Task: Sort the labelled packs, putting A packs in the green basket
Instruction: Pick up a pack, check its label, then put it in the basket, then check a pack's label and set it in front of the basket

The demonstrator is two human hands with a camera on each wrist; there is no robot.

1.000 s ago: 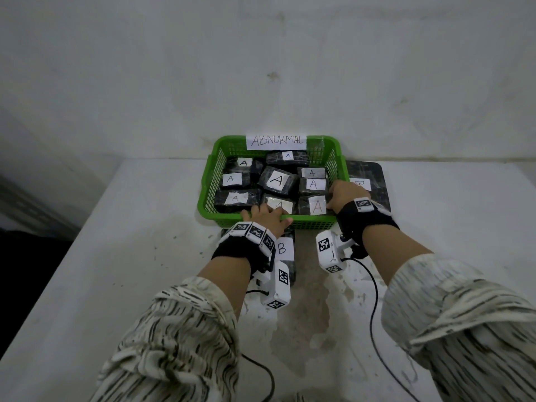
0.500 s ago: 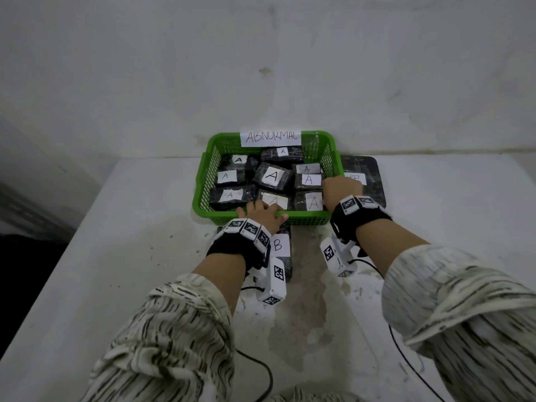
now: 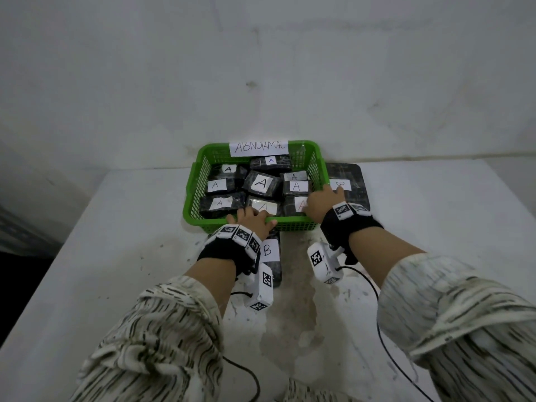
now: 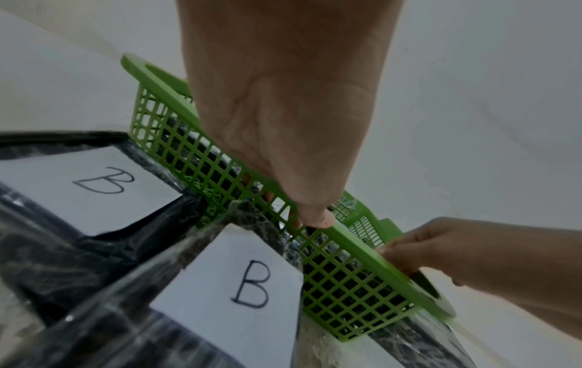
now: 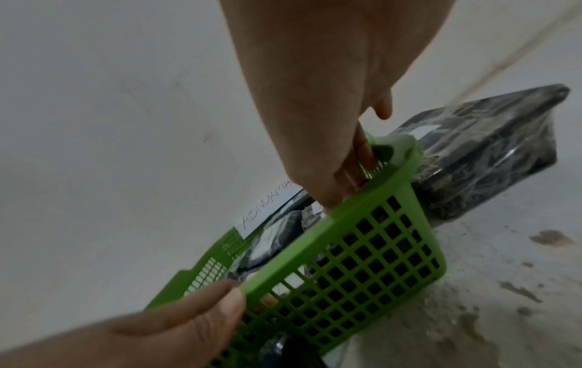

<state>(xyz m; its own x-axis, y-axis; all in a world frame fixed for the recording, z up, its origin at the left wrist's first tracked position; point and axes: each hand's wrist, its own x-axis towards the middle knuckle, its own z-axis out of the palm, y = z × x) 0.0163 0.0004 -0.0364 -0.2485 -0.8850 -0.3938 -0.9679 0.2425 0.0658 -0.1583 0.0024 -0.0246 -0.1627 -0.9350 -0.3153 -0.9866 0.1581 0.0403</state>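
Head view: green basket (image 3: 193,195) on the desk (image 3: 116,256) against the wall, filled with A packs (image 3: 262,183); left hand (image 3: 251,220) hooked over the near rim, right hand (image 3: 320,198) over the near right corner; B packs (image 3: 268,250) outside.

Left wrist: fingers curled over the rim (image 4: 346,231), thumb outside.

Right wrist: same clamp at the corner.

Sorting apparently finished; next, probably shifting the basket, kept level.

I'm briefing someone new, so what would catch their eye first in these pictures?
First, the green basket against the wall, full of black packs labelled A, with a paper sign reading ABNORMAL on its back rim. Next, the left hand and right hand holding its near rim, with B packs on the table outside it.
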